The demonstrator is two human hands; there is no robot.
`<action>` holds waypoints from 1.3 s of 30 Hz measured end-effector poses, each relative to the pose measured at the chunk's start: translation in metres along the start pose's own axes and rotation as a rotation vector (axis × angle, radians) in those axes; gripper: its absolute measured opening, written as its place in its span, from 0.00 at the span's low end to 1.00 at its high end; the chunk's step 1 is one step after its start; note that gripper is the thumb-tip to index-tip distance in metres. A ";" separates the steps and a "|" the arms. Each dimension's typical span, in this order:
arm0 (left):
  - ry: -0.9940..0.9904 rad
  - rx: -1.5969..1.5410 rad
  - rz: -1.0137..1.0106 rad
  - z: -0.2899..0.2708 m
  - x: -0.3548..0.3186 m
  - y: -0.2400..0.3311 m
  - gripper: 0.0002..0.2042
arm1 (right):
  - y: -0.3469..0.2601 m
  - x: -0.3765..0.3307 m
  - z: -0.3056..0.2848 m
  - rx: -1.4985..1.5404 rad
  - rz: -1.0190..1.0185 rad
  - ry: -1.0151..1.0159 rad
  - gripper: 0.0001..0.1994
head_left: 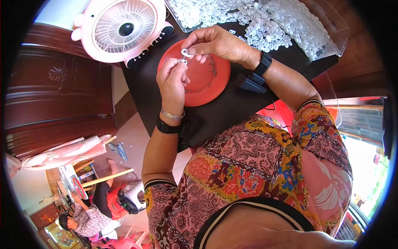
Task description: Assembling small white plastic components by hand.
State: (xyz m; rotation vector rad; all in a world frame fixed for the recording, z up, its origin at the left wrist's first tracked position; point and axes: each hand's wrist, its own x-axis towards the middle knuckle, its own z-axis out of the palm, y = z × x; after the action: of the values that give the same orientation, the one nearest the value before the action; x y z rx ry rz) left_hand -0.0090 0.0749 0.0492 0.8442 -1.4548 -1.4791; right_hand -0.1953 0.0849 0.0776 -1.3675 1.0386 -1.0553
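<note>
Over a round red plate (201, 96), my two hands meet with fingers pinched. My right hand (222, 43) grips a small white oval plastic piece (185, 52) with a hole in it, between thumb and forefinger. Just below, my left hand (172, 81) pinches another small white plastic piece (182, 61); a thin metal strand shows beside these fingers. Whether the two pieces touch is too small to tell. Thin dark metal pieces (213, 68) lie in a curved line on the plate, partly hidden by my left hand.
Heaps of white oval pieces (267, 35) cover the far side of the black table (219, 114), some in a clear bin (340, 50). A pink fan (89, 39) stands at the far left. On the lower left, another person (89, 222) sits near a red stool (116, 203).
</note>
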 end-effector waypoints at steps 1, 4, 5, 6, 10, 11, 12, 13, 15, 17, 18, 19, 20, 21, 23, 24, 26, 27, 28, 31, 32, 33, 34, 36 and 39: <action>0.000 0.000 -0.001 0.000 0.000 0.000 0.09 | 0.000 0.000 0.000 -0.011 -0.011 -0.003 0.10; -0.012 -0.041 -0.019 -0.001 0.000 -0.001 0.08 | -0.001 -0.001 0.000 -0.014 -0.008 -0.009 0.10; -0.012 -0.034 -0.019 -0.001 0.000 -0.001 0.08 | 0.000 -0.001 0.000 -0.013 -0.007 -0.008 0.10; -0.012 -0.027 -0.019 0.000 0.000 -0.001 0.08 | 0.000 -0.001 0.000 -0.037 -0.019 -0.012 0.10; -0.015 -0.020 -0.015 0.000 0.001 -0.003 0.08 | 0.001 -0.001 0.001 -0.077 -0.069 -0.015 0.09; -0.012 -0.007 -0.015 0.000 0.001 -0.003 0.08 | 0.001 -0.001 0.001 -0.076 -0.068 -0.015 0.09; -0.009 0.005 -0.014 0.000 0.000 -0.003 0.08 | 0.001 -0.001 0.002 -0.111 -0.078 -0.022 0.09; -0.008 0.006 -0.015 0.001 0.000 -0.002 0.08 | 0.001 -0.001 0.003 -0.146 -0.088 -0.028 0.09; 0.014 -0.010 -0.017 0.002 -0.001 -0.003 0.08 | 0.000 -0.002 0.006 -0.167 -0.102 -0.024 0.09; 0.011 -0.018 -0.005 0.002 0.000 -0.005 0.08 | 0.000 -0.004 0.008 -0.189 -0.116 -0.019 0.09; 0.007 -0.027 0.008 0.001 0.000 -0.006 0.08 | 0.001 -0.004 0.010 -0.213 -0.131 -0.009 0.09; 0.008 -0.027 0.007 0.001 -0.001 -0.006 0.08 | 0.001 -0.004 0.011 -0.237 -0.146 0.001 0.09; -0.001 -0.005 -0.002 0.000 -0.001 -0.006 0.08 | 0.002 -0.004 0.011 -0.237 -0.146 0.002 0.09; -0.011 0.016 -0.011 0.000 -0.001 -0.006 0.09 | 0.004 -0.004 0.011 -0.254 -0.149 0.004 0.09; -0.009 0.015 -0.010 -0.001 -0.001 -0.007 0.09 | 0.004 -0.003 0.012 -0.271 -0.150 0.007 0.09; -0.006 0.014 -0.008 -0.001 -0.001 -0.008 0.09 | 0.004 -0.003 0.012 -0.278 -0.150 0.003 0.09; -0.004 0.037 -0.004 0.000 -0.001 -0.008 0.09 | 0.002 -0.004 0.012 -0.284 -0.149 -0.001 0.09; -0.001 0.059 0.001 0.001 -0.002 -0.007 0.09 | 0.000 -0.004 0.012 -0.311 -0.153 -0.009 0.09; -0.001 0.060 -0.001 0.001 -0.002 -0.008 0.09 | -0.002 -0.004 0.011 -0.338 -0.157 -0.016 0.09; 0.004 0.058 0.015 0.002 -0.003 -0.007 0.09 | -0.005 -0.004 0.010 -0.379 -0.164 -0.042 0.08; 0.003 0.061 0.027 0.003 -0.003 -0.007 0.09 | -0.004 -0.004 0.010 -0.378 -0.165 -0.039 0.08; 0.002 0.064 0.038 0.003 -0.002 -0.006 0.09 | -0.003 -0.003 0.010 -0.357 -0.166 -0.025 0.08; -0.001 0.065 0.040 0.004 -0.002 -0.006 0.09 | -0.003 -0.003 0.010 -0.335 -0.168 -0.011 0.08; 0.013 0.062 0.047 0.003 -0.001 -0.008 0.09 | -0.006 -0.004 0.011 -0.331 -0.158 -0.007 0.09; 0.007 0.061 0.045 0.001 -0.001 -0.009 0.09 | -0.008 -0.004 0.012 -0.337 -0.147 -0.006 0.09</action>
State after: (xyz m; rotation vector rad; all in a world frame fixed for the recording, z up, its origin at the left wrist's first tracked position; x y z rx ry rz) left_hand -0.0107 0.0754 0.0398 0.8470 -1.5107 -1.4038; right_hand -0.1848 0.0920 0.0846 -1.7393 1.1627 -1.0124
